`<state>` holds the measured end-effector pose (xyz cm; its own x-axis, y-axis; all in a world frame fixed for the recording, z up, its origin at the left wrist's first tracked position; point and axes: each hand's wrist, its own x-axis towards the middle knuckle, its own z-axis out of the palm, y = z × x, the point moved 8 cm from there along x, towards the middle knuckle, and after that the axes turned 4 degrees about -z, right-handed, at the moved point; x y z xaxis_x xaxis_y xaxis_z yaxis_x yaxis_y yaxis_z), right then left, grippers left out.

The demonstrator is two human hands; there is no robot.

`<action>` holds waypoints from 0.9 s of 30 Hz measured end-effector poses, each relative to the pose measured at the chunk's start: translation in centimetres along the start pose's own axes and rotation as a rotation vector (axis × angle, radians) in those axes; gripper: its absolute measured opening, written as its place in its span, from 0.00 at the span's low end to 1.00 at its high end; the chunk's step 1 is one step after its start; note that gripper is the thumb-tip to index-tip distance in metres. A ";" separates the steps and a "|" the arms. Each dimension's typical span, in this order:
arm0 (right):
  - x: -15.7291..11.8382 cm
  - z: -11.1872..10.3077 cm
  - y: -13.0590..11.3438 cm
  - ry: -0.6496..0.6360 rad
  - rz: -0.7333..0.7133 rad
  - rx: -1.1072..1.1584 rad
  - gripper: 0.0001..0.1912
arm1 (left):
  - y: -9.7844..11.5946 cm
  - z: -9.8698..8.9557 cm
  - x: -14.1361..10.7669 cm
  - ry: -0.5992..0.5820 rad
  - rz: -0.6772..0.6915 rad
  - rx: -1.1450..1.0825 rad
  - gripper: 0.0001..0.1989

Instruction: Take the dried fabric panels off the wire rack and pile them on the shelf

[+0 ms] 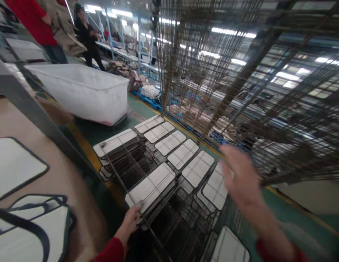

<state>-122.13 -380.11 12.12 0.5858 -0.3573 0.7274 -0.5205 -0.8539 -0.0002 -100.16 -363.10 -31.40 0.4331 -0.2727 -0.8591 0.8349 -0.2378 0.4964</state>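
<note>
My left hand (131,219) is at the near corner of a white rectangular panel (153,185) with rounded corners. Its fingers look pinched at a small clip (141,203), where the panel meets the thin front bar of a wire rack tier. My right hand (243,178) is raised over the rack's right side, blurred by motion, fingers stretched out and seemingly nothing in them. Behind it lies another dark-edged white panel (215,187), partly covered. More such panels, like this one (182,153), rest in a row on the wire shelves, with further tiers stacked below.
Raised wire mesh shelves (185,65) stand tilted over the rack's far side. On the left, more dark-edged panels (16,163) lie on a brown table (84,218) beside a grey post (49,120). A white wheeled bin (84,91) stands beyond. Two people are further back.
</note>
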 end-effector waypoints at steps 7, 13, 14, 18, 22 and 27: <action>-35.4 22.5 -11.7 -0.603 0.441 0.052 0.19 | -0.3 -0.5 0.5 -0.024 -0.088 -0.082 0.02; -37.8 23.6 -10.6 -0.557 0.661 0.009 0.22 | -0.6 -0.9 1.0 -0.077 -0.100 -0.025 0.07; -37.5 23.5 -10.0 -0.554 0.680 -0.011 0.24 | -0.6 -0.9 1.2 -0.085 -0.110 -0.011 0.09; -37.2 24.0 -9.7 -0.574 0.688 -0.038 0.29 | -0.6 -0.7 1.8 -0.129 -0.130 0.014 0.15; -37.5 24.5 -12.7 -0.582 0.641 -0.004 0.26 | -0.6 -0.9 2.0 -0.120 -0.124 0.022 0.17; -38.1 24.4 -15.4 -0.472 0.607 0.044 0.24 | -0.2 -1.1 2.1 -0.096 -0.091 -0.001 0.22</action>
<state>-121.28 -362.58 -32.33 0.4134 -0.8832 0.2213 -0.8159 -0.4672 -0.3405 -99.07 -362.59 -33.42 0.3212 -0.3379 -0.8847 0.8697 -0.2645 0.4168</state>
